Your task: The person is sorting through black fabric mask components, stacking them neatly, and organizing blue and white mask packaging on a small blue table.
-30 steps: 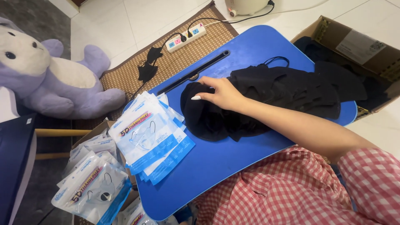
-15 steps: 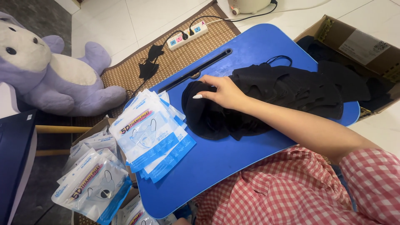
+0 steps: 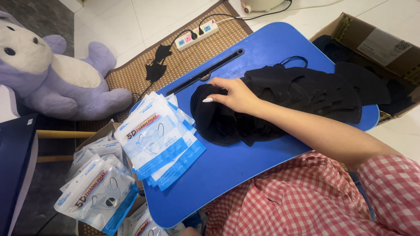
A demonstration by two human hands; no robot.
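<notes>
My right hand (image 3: 234, 94) lies palm down on a pile of black face masks (image 3: 280, 102) on a blue lap table (image 3: 227, 170). Its fingers are spread and its thumb tip touches the left edge of the top mask; nothing is lifted. My forearm runs back to a red-and-white checked sleeve (image 3: 315, 196) at the lower right. A fanned stack of clear and blue mask pouches (image 3: 159, 140) sits on the table's left end, a hand's width from my fingers. My left hand is out of view.
A cardboard box (image 3: 372, 39) with more black masks stands at the right. Filled pouches (image 3: 98, 192) lie in a box at the lower left. A purple plush toy (image 3: 52, 74), a power strip (image 3: 197, 37) and a woven mat (image 3: 183, 61) lie beyond.
My right hand stays on the black masks in almost the same spot. Only the view has shifted slightly.
</notes>
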